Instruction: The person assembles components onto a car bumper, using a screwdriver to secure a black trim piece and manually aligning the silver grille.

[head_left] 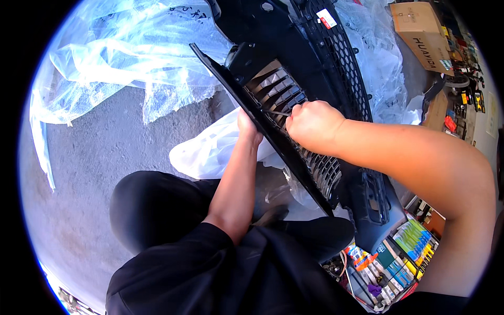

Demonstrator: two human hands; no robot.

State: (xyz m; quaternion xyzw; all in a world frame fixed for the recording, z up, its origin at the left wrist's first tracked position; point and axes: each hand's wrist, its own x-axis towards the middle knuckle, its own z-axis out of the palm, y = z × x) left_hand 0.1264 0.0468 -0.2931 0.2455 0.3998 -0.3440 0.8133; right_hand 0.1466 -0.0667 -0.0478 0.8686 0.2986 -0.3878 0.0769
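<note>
A large black plastic car bumper (pixel 268 34) lies at a slant in front of me, its inner side showing. Set into it is a slatted grille (pixel 281 84) with shiny bars. My left hand (pixel 249 125) grips the bumper's long near edge from the left, its fingers mostly hidden behind that edge. Over the grille, my right hand (pixel 314 124) is closed in a fist. A thin metal shaft (pixel 278 113) like a screwdriver's sticks out of it to the left, its tip at the grille's edge; the handle is hidden in the fist.
Clear plastic sheeting (pixel 115 58) spreads over the grey concrete floor (pixel 94 142) at left. A white wrap (pixel 202 152) lies below the bumper. Back right stands a cardboard box (pixel 420 34) near tools. Lower right, a bin holds coloured packages (pixel 412 239). My bent knee (pixel 149 210) is near.
</note>
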